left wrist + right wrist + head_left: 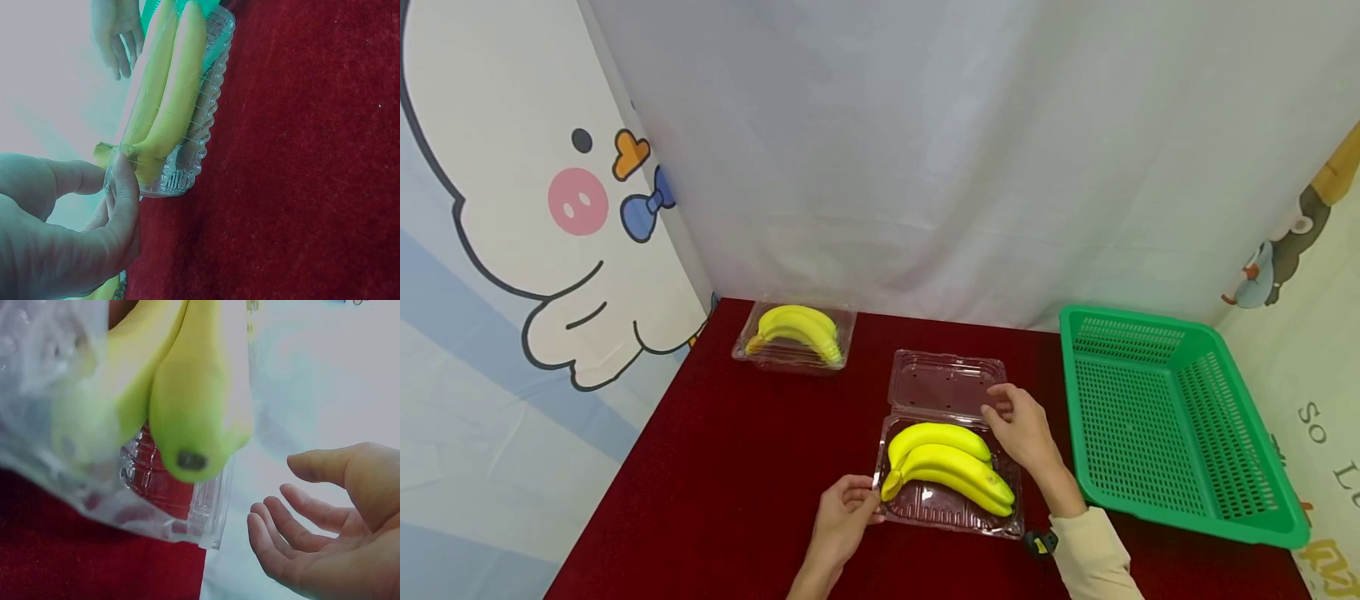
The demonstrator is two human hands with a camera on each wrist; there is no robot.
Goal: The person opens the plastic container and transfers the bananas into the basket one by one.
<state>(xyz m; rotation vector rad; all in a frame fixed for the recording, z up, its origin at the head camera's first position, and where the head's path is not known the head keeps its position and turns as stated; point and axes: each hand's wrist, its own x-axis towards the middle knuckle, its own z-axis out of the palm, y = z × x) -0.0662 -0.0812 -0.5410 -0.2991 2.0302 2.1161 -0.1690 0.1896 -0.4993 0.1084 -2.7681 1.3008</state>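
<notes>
A clear plastic clamshell box (928, 510) lies on the dark red cloth with its lid (936, 387) folded back away from me. In its base rests a bunch of yellow bananas (951, 468), stems to the left and greenish tips to the right. My left hand (841, 518) pinches the box's left edge between thumb and fingers (127, 190), near the stems. My right hand (1021, 429) hovers by the right side of the lid, over the hinge end. Its fingers (294, 528) are loosely bent, apart from the box, and hold nothing.
A second clear box (842, 354) with bananas (797, 325) inside stands at the back left of the table. On the right sits a green plastic basket (1071, 400) with slotted walls. A pale curtain (887, 167) hangs behind the table's far edge.
</notes>
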